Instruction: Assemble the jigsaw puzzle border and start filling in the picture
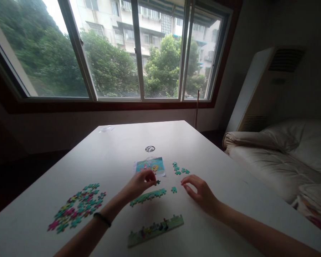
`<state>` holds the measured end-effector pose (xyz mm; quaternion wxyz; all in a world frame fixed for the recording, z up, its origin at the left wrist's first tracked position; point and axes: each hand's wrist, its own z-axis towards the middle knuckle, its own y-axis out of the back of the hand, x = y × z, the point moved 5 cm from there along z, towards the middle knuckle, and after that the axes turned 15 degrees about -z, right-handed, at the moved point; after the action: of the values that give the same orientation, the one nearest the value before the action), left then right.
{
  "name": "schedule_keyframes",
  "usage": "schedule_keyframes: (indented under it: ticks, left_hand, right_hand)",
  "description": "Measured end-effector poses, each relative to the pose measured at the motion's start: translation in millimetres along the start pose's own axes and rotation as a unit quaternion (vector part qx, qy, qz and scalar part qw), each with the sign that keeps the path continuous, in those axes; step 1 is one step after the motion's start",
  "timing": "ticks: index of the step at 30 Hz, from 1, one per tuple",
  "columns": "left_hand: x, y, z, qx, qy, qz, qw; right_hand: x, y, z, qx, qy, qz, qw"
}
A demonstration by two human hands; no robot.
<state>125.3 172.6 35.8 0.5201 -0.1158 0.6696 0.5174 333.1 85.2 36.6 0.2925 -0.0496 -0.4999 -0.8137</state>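
Note:
My left hand (pixel 141 180) is closed in a pinch, with a dark green jigsaw puzzle piece (pixel 157 182) at its fingertips. Just below it lies a joined strip of green puzzle pieces (pixel 149 195), partly covered by my wrist. My right hand (pixel 200 189) hovers over the table, fingers curved and thumb slightly apart, nothing visible between them. A single teal piece (pixel 174 190) rests left of that hand, and several loose teal pieces (pixel 177 168) lie beyond it. Nearer to me sits a longer assembled strip (pixel 155 230). A colourful cartoon picture sheet (pixel 157 165) lies behind my left hand.
A heap of mixed puzzle pieces (pixel 77 207) spreads over the left of the white table (pixel 214 228). A round hole (pixel 150 149) shows farther back, and clear plastic (pixel 106 129) lies at the far left corner. A pale sofa (pixel 262 157) stands at the right.

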Motion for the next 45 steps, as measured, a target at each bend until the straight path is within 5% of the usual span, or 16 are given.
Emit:
schedule_keyframes:
  ticks: [5, 10, 16, 24, 30, 33, 41, 45]
  left_hand:
    - [-17, -34.5, 36, 0.007, -0.003, 0.018, 1.0]
    - [-15, -52.2, 53, 0.011, 0.007, 0.049, 0.999]
    - [-3, -52.6, 54, -0.016, -0.006, 0.099, 0.995]
    - [-14, -10.2, -2, -0.065, -0.054, 0.151, 0.985]
    - [21, 33.8, -75, -0.2, -0.151, 0.216, 0.944]
    - [33, 40.6, -99, -0.221, -0.225, 0.231, 0.92]
    - [39, 33.8, -99, -0.2, -0.209, 0.218, 0.932]
    - [47, 31.9, -96, -0.182, -0.132, 0.248, 0.942]
  right_hand:
    - [-45, 13, 42, -0.035, -0.073, -0.02, 0.996]
    - [-87, -5, 63, -0.038, -0.135, -0.017, 0.99]
    - [-85, -26, 52, -0.038, -0.064, -0.029, 0.997]
    - [-54, -26, 42, -0.001, 0.119, -0.094, 0.988]
    - [-45, -29, 40, 0.029, 0.188, -0.118, 0.975]
    - [-44, -27, 40, 0.031, 0.188, -0.106, 0.976]
    - [-37, -21, 36, 0.033, 0.212, -0.04, 0.976]
    - [-41, -18, 37, 0.003, 0.183, -0.025, 0.983]
